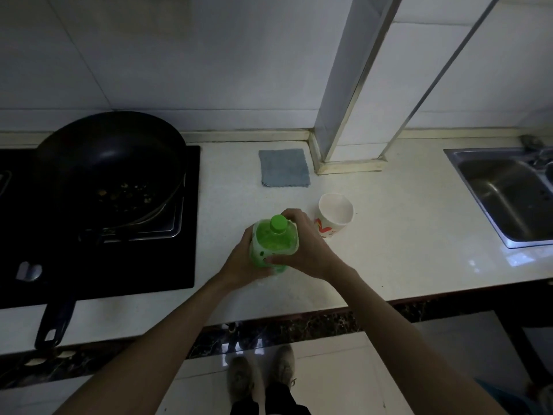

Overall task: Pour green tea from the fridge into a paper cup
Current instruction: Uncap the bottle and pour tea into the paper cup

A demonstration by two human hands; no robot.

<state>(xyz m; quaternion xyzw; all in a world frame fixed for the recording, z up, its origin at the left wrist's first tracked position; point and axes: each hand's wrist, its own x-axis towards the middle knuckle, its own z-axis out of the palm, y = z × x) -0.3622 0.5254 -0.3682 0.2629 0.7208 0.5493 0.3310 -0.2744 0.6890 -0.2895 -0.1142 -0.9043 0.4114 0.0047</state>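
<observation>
1. Left hand (239,259): fingers wrapped round the green plastic tea bottle (273,245), steadying it upright on the white stone countertop (404,235).
2. Right hand (302,247): clasped on the same bottle near its green screw cap (278,223), still on; likely poised for uncapping.
3. White paper cup with red print (333,215): upright and empty just right of the bottle, within pouring reach.

White counter (404,235), paper cup (334,215), grey cloth (283,167)

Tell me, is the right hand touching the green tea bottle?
Touching. The head view shows the right hand wrapped around the green tea bottle, its fingers beside the cap.
</observation>
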